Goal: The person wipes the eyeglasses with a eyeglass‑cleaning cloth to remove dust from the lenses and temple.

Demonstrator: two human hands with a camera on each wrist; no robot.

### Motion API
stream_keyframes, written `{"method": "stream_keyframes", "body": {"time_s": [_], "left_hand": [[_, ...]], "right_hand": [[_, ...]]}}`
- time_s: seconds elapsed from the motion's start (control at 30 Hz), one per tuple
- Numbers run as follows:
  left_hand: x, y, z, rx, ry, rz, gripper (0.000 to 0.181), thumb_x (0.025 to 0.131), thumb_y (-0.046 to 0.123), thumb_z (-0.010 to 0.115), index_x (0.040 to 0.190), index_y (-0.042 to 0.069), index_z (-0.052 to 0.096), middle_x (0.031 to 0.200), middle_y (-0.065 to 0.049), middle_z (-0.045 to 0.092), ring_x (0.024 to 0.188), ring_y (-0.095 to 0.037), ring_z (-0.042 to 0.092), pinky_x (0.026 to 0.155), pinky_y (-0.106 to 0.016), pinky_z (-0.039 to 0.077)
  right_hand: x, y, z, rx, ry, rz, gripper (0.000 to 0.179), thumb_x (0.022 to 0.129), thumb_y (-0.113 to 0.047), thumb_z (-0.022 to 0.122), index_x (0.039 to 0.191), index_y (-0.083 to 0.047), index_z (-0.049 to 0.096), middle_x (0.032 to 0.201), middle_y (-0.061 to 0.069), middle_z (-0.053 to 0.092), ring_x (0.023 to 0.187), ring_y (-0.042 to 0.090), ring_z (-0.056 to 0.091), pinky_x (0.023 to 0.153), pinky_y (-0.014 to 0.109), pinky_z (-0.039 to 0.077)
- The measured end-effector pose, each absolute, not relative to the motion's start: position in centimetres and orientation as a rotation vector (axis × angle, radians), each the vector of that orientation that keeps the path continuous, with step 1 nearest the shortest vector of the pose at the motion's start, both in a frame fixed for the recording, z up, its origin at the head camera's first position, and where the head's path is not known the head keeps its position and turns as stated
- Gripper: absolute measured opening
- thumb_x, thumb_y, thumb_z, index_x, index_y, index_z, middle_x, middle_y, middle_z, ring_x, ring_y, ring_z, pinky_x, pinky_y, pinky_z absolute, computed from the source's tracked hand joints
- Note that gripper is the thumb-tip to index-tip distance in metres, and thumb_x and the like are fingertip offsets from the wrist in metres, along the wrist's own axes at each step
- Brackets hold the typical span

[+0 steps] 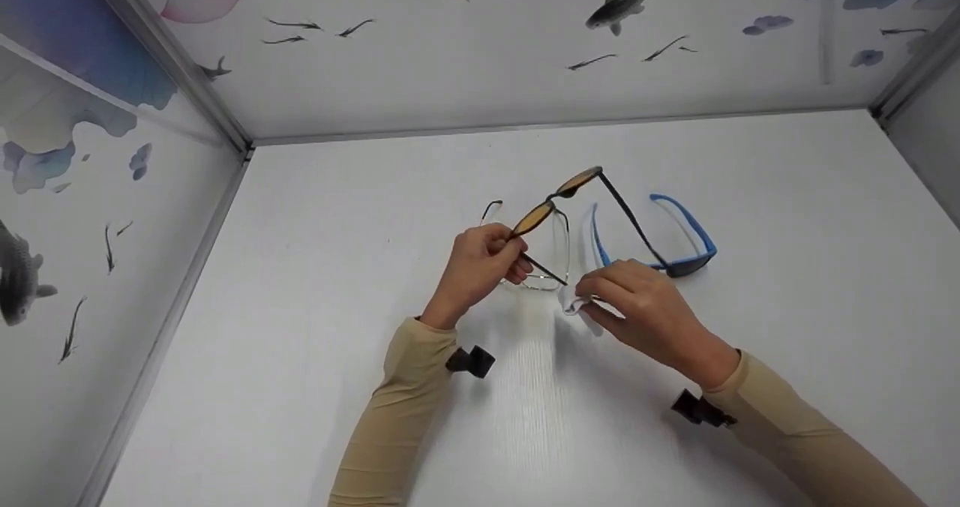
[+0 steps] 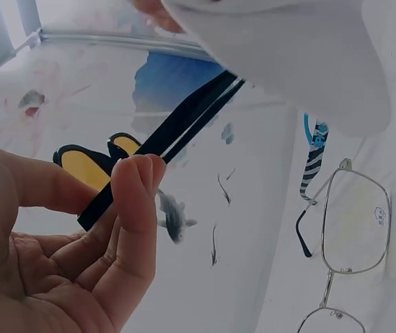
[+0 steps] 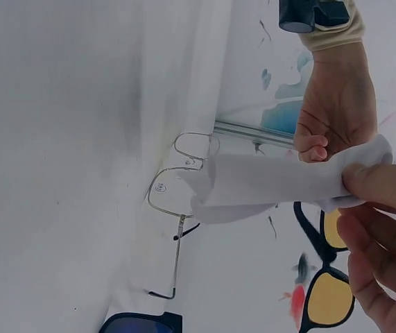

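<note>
Cloth [image 3: 274, 182] drapes in right-wrist view, seemingly bunched overhead

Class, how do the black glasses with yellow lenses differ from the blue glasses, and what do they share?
Colour: the black glasses have black arms; the blue glasses show blue arms in the head view.
Lenses: yellow on the black glasses, dark on the blue glasses.
Pose: the left hand holds the black glasses up; the blue glasses rest on the table.
Both have their arms unfolded.
</note>
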State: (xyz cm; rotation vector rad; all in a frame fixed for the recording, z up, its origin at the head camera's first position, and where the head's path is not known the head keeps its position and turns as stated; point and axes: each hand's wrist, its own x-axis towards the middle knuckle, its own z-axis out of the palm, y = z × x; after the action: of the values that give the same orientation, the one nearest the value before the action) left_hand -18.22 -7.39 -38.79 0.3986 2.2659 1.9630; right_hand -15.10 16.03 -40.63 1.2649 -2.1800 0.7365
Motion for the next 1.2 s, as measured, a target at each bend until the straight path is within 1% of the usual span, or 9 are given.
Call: {"method": "stream_keyframes", "body": {"time_s": [0.13,0.33,0.47,0.53,0.73,0.83,0.97,1.07,1.2], "left_hand": [[-17.8,-6.9,-38.8,0.386,2.230,1.982,0.013,0.095,-0.003,0.052,0.092,-0.010,0.062,0.073,-0.016,0.068,0.063,-0.015,0.066,0.063,-0.031,0.057],[-17.4,-6.4,-38.8,0.356,2.171,2.016,0.014,0.097,-0.001,0.052,0.092,-0.009,0.062,0.075,-0.015,0.068,0.064,-0.015,0.066,0.064,-0.032,0.057],[-17.3,-6.1,-38.9,0.347,2.186,1.994,0.014,0.097,0.000,0.052,0.094,-0.009,0.062,0.077,-0.013,0.067,0.067,-0.024,0.066,0.066,-0.035,0.057],[-17.2,-6.0,-38.9,0.337,2.207,1.974,0.014,0.098,0.001,0.052,0.096,-0.009,0.062,0.078,-0.012,0.067,0.067,-0.025,0.066,0.066,-0.035,0.057],[-17.0,-5.8,-38.9,0.307,2.353,1.860,0.015,0.097,0.004,0.054,0.100,-0.007,0.064,0.079,-0.010,0.068,0.061,-0.018,0.064,0.062,-0.032,0.055],[-17.0,-5.7,-38.9,0.301,2.402,1.829,0.015,0.097,0.005,0.055,0.100,-0.006,0.065,0.074,-0.007,0.066,0.060,-0.022,0.063,0.061,-0.035,0.054],[-16.9,-5.7,-38.9,0.314,2.398,1.845,0.014,0.097,0.004,0.054,0.098,-0.006,0.064,0.066,-0.004,0.060,0.059,-0.025,0.060,0.057,-0.030,0.050],[-16.8,-5.9,-38.9,0.341,2.345,1.893,0.015,0.098,0.002,0.051,0.095,-0.007,0.063,0.065,-0.006,0.060,0.058,-0.020,0.057,0.055,-0.023,0.046],[-16.8,-6.4,-38.7,0.340,2.292,1.939,0.015,0.098,-0.001,0.048,0.093,-0.008,0.060,0.065,-0.007,0.063,0.056,-0.014,0.055,0.055,-0.021,0.045]], "right_hand": [[-15.3,15.0,-40.4,1.197,-2.151,0.716,0.031,0.067,0.011,0.080,0.090,-0.004,0.067,0.089,0.007,0.068,0.077,0.023,0.063,0.064,0.038,0.050],[-15.6,13.7,-40.3,1.108,-2.130,0.708,0.026,0.070,0.007,0.081,0.089,-0.003,0.067,0.089,0.009,0.068,0.077,0.025,0.063,0.063,0.039,0.049],[-15.8,12.9,-40.3,1.049,-2.119,0.733,0.025,0.071,0.006,0.081,0.089,-0.003,0.067,0.088,0.009,0.068,0.077,0.025,0.063,0.063,0.039,0.049],[-15.8,12.6,-40.4,1.029,-2.111,0.745,0.024,0.072,0.006,0.080,0.090,-0.003,0.067,0.089,0.009,0.067,0.077,0.025,0.063,0.064,0.039,0.050],[-15.9,11.5,-40.4,1.030,-2.072,0.749,0.022,0.075,0.008,0.077,0.092,0.000,0.066,0.091,0.012,0.065,0.079,0.026,0.064,0.067,0.036,0.055],[-16.1,11.2,-40.4,1.046,-2.033,0.736,0.023,0.074,0.008,0.077,0.092,0.001,0.066,0.091,0.014,0.065,0.080,0.026,0.066,0.067,0.036,0.056],[-16.2,11.3,-40.5,1.060,-2.006,0.727,0.027,0.072,0.011,0.078,0.094,0.002,0.065,0.092,0.015,0.065,0.080,0.028,0.066,0.068,0.039,0.056],[-16.1,12.1,-40.8,1.062,-2.042,0.704,0.029,0.071,0.012,0.078,0.094,0.002,0.064,0.093,0.015,0.065,0.080,0.029,0.066,0.069,0.041,0.056],[-15.8,13.5,-41.1,1.059,-2.115,0.675,0.029,0.071,0.012,0.078,0.094,0.001,0.064,0.092,0.015,0.064,0.079,0.029,0.065,0.069,0.042,0.056]]}}
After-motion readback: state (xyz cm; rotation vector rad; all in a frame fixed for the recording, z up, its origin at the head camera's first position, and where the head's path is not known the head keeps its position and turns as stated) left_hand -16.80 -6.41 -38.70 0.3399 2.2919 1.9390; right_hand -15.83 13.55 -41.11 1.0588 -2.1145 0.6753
